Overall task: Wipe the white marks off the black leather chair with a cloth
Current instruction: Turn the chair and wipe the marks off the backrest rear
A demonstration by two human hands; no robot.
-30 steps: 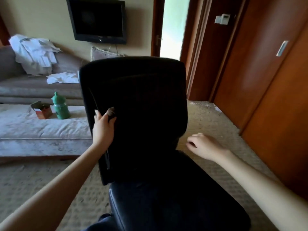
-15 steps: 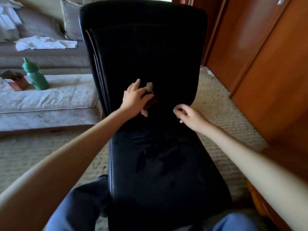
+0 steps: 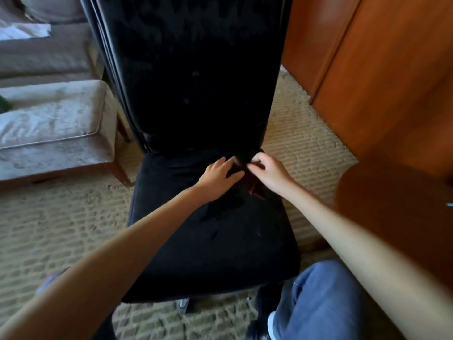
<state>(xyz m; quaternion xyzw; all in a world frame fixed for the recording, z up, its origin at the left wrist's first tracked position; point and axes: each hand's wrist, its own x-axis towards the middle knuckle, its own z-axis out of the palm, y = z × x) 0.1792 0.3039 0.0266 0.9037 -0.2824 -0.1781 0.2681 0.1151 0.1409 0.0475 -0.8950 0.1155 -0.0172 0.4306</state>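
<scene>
The black leather chair (image 3: 210,253) stands right in front of me, its tall backrest (image 3: 191,69) rising to the top of the view. Faint pale specks show on the backrest and the seat. A dark reddish-brown cloth (image 3: 253,187) lies at the back of the seat, near the crease under the backrest. My left hand (image 3: 218,177) rests on the cloth's left side with its fingers spread. My right hand (image 3: 268,173) meets it from the right, fingertips pinched at the cloth's upper edge. Most of the cloth is hidden between the two hands.
A pale cushioned bench (image 3: 54,123) stands left of the chair, with a grey sofa (image 3: 44,55) behind it. Wooden doors and panels (image 3: 382,77) close off the right side. Beige carpet (image 3: 61,217) covers the floor. My blue-jeaned knee (image 3: 323,303) is at the seat's front right corner.
My view has tilted down and come closer to the chair. My left hand has carried the cloth from the backrest down to the back of the seat, and my right hand has joined it there.
</scene>
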